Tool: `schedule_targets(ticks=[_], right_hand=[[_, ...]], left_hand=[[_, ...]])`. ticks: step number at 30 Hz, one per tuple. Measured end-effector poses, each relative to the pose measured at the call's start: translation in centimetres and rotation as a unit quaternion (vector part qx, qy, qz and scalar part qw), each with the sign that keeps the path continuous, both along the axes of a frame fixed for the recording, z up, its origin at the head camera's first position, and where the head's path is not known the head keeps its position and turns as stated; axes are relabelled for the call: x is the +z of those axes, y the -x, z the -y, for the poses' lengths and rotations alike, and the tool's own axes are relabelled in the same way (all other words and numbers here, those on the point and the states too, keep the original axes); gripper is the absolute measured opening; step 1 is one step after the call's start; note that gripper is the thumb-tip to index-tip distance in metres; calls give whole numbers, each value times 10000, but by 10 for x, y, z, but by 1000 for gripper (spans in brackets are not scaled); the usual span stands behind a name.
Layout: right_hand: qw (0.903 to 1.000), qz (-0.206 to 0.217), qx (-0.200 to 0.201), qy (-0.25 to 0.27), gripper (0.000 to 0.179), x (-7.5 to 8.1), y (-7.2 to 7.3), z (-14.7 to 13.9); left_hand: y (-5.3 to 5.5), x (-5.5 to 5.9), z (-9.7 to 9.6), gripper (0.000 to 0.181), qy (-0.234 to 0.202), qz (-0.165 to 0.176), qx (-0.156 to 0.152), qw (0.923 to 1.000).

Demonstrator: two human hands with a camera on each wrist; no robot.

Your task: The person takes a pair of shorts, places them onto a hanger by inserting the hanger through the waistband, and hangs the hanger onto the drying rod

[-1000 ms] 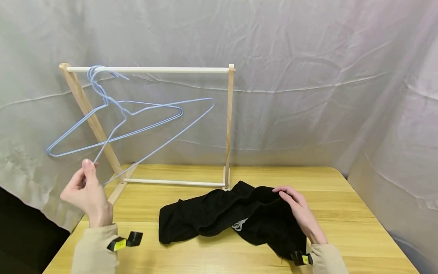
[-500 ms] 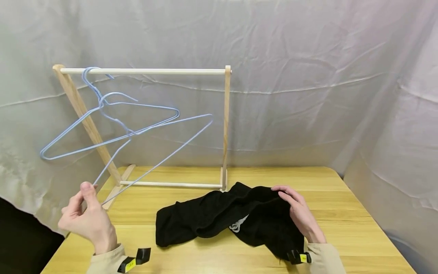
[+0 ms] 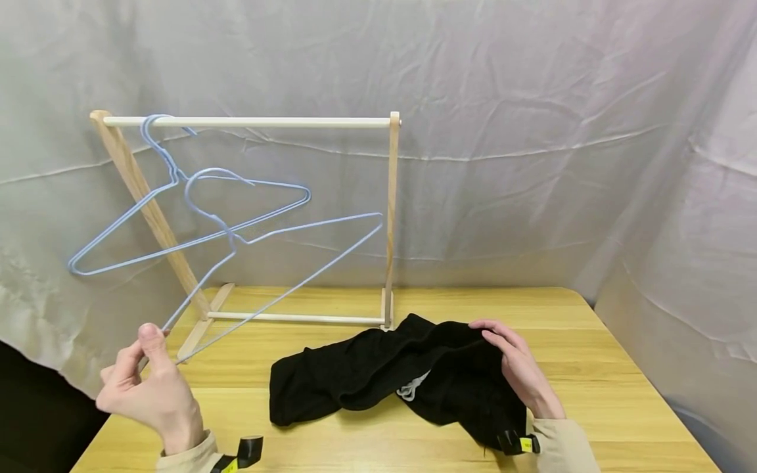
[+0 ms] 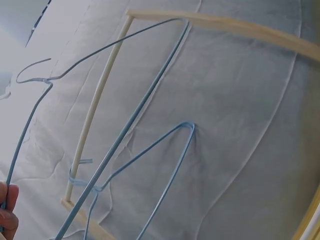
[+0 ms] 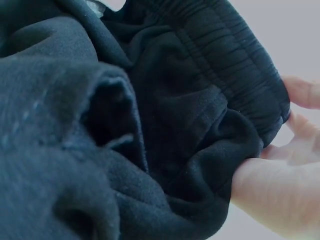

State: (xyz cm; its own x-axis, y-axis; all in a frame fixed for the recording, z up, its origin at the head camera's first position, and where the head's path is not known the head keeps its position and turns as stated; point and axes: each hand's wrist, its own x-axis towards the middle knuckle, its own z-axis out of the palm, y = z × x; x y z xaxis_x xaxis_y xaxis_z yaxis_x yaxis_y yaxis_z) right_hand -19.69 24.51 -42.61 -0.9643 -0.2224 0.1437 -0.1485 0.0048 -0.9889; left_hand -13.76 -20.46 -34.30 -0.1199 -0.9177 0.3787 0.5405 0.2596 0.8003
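My left hand [image 3: 155,399] pinches one lower corner of a blue wire hanger [image 3: 232,242] between thumb and fingers. The hanger is held up at a tilt in front of the rack, its hook off the rail and pointing up. Black pants [image 3: 355,371] lie bunched on the table, with a pale drawstring [image 3: 410,389] showing in the middle. At their right end, my right hand [image 3: 525,374] holds the gathered elastic waistband [image 5: 225,55], thumb and fingers on either side of it in the right wrist view.
A wooden rack with a white top rail [image 3: 266,123] stands at the back left. Several blue hangers [image 3: 168,161] hang at the rail's left end, behind the held one. Grey cloth [image 3: 532,164] encloses the wooden table [image 3: 603,394] at the back and sides.
My left hand has drawn the hanger off the rail, down and toward me; its hook has come away from the other hangers. My right hand and the pants have stayed put.
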Motion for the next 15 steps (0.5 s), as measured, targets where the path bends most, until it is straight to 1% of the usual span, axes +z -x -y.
schedule_targets(ticks=[3, 8, 11, 15], right_hand=[[10000, -1, 4, -18, 42, 0, 0, 0], [10000, -9, 1, -34, 43, -1, 0, 0], [10000, 20, -1, -65, 44, -1, 0, -1], [10000, 28, 10, -94, 42, -1, 0, -1]], left_hand=[[5, -7, 0, 28, 156, 29, -169, 9997], [14, -17, -5, 28, 554, 67, -577, 9968], [19, -23, -8, 25, 701, 77, -938, 9931], [23, -28, -10, 18, 899, 376, -1377, 9857]])
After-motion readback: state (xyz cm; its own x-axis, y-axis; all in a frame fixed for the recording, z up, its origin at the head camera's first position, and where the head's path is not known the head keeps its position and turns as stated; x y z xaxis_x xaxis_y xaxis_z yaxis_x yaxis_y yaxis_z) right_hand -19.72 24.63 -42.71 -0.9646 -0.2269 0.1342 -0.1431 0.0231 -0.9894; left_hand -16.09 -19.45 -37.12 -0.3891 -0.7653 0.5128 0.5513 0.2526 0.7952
